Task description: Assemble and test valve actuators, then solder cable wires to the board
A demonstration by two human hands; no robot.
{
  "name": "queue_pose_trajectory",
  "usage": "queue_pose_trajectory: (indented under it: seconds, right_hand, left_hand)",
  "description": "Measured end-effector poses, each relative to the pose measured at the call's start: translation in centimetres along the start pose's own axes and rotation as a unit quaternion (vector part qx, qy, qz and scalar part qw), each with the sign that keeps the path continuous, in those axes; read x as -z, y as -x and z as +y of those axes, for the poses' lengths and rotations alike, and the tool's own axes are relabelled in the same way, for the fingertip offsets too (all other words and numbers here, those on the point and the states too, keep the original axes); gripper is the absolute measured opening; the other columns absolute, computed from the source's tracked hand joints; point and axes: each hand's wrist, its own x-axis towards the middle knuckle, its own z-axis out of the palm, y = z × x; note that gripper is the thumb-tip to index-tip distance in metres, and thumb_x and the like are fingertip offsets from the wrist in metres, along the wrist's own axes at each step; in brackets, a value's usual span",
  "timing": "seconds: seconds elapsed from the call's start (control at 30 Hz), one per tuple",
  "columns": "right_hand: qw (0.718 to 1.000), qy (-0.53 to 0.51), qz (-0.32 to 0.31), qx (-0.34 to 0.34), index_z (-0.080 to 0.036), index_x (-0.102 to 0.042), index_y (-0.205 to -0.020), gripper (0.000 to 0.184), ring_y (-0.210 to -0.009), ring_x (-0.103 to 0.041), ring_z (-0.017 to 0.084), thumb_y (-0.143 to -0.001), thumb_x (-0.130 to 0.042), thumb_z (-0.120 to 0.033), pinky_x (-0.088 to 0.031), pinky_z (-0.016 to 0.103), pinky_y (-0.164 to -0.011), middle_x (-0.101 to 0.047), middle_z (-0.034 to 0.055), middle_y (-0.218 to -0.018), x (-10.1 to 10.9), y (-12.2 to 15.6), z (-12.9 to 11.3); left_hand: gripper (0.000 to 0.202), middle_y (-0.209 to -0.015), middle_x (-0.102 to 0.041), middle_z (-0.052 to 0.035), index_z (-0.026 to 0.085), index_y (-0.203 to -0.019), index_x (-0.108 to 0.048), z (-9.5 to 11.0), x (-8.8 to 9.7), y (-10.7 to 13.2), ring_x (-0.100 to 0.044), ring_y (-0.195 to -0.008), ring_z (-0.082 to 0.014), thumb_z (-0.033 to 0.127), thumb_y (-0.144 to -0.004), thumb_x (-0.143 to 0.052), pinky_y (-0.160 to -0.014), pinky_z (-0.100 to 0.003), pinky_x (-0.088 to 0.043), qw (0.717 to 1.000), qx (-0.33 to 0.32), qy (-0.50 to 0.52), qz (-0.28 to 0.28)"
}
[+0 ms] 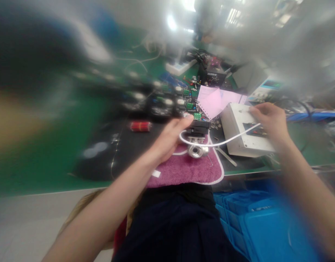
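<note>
A valve with a black actuator box (198,128) on top and a shiny metal body (196,150) below sits on a purple towel (194,174). My left hand (174,136) is closed around the actuator's left side, its thumb near the top edge. From the valve a white cable (224,144) arcs rightward to my right hand (272,120) and disappears at its fingers. That hand is closed, with its fingertips at the top of a white box (235,116) that has a dark panel on its sloping face. Its palm side is hidden.
Several black units with green terminal blocks (189,106) stand behind my left hand. A red cylinder (140,126) lies on the black mat. Pink papers (213,100), small loose parts and a black device (212,75) are farther back. Blue crates (265,225) stand below the table edge.
</note>
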Motion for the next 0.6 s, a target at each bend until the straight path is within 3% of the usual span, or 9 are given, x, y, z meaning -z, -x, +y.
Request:
queue_pose_trajectory:
  seconds: [0.3, 0.6]
  right_hand:
    - [0.999, 0.027, 0.045, 0.007, -0.025, -0.081, -0.111, 0.037, -0.094, -0.074, 0.027, -0.096, -0.067, -0.057, -0.055, 0.039, -0.089, -0.081, 0.0063, -0.103, -0.2, 0.5, -1.0]
    - [0.998, 0.043, 0.055, 0.002, -0.023, -0.083, -0.113, 0.045, -0.084, -0.072, 0.027, -0.097, -0.063, -0.060, -0.053, 0.037, -0.080, -0.080, 0.0079, -0.093, -0.1, 1.2, -1.5]
  left_hand:
    - [0.052, -0.105, -0.078, -0.0115, 0.014, -0.108, -0.073, -0.1, 0.1, -0.1, -0.073, -0.086, -0.0203, 0.063, -0.090, -0.077, -0.080, -0.033, -0.059, 1.000, 0.002, -0.004, -0.015]
    - [0.053, -0.107, -0.077, -0.0120, 0.014, -0.108, -0.071, -0.1, 0.2, -0.1, -0.073, -0.089, -0.0204, 0.063, -0.089, -0.078, -0.080, -0.033, -0.057, 1.000, 0.007, -0.004, 0.002]
